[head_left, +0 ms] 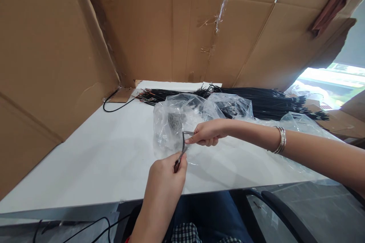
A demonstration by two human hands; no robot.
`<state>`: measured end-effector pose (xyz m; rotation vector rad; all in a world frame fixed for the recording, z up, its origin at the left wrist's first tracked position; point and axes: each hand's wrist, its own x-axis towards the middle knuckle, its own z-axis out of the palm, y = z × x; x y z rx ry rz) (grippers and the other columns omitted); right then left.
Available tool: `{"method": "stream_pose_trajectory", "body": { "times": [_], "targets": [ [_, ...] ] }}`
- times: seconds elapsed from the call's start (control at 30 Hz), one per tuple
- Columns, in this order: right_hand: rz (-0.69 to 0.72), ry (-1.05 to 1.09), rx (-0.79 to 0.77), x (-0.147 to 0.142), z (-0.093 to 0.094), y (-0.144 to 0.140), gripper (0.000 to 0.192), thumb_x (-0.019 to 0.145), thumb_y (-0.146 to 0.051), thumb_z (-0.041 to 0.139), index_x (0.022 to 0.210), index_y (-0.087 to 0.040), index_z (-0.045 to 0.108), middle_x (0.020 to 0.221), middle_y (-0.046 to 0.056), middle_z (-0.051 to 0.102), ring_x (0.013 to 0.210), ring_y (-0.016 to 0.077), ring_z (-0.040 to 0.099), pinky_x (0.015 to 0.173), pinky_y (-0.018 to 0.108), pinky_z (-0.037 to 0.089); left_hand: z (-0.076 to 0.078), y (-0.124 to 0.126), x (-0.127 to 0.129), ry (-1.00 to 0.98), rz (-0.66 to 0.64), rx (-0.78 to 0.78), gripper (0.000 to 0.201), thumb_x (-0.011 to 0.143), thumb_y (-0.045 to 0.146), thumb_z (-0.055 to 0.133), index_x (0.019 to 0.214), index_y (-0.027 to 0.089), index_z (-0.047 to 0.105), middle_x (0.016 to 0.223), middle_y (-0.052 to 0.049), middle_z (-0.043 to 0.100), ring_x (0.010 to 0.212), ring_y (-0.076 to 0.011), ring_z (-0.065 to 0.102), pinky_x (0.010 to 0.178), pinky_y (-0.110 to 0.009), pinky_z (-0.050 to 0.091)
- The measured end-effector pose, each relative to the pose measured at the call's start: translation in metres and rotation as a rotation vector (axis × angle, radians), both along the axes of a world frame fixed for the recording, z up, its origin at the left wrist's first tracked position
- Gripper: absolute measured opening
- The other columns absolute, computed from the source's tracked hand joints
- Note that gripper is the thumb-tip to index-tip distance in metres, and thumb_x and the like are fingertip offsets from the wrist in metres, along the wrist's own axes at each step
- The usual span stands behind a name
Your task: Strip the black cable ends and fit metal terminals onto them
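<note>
My left hand (168, 174) is closed around a black cable (183, 141), whose short end stands up from between my thumb and fingers. A thin greyish piece also shows at those fingertips; its kind is unclear. From the right, my right hand (207, 132) is closed on a slim grey metal piece (188, 133) that points left at the cable's upper end. Its kind I cannot make out. Behind both hands lies a clear plastic bag (161, 121) holding a heap of tiny dark grey parts (176, 121).
Bundles of black cables (256, 102) lie along the back of the white table (114, 159). Cardboard walls (142, 30) stand behind and at the left. More clear plastic (299, 123) spreads at the right. A black chair armrest (285, 212) is below the front edge.
</note>
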<state>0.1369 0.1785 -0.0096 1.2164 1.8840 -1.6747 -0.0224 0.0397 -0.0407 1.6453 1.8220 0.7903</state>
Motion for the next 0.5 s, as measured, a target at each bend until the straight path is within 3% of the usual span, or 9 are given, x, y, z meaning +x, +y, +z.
{"method": "stream_pose_trajectory", "body": {
  "times": [0.5],
  "targets": [
    [-0.022, -0.073, 0.082, -0.0046, -0.0051, -0.0037, 0.053, 0.090, -0.052, 0.057, 0.055, -0.019, 0.035, 0.050, -0.010, 0.021, 0.041, 0.0039, 0.016, 0.035, 0.019, 0.011, -0.0040, -0.0008, 0.0032, 0.079, -0.007, 0.010, 0.031, 0.085, 0.029, 0.043, 0.057, 0.022, 0.033, 0.051, 0.006, 0.030, 0.050, -0.0129, 0.023, 0.052, -0.027, 0.022]
  ]
}}
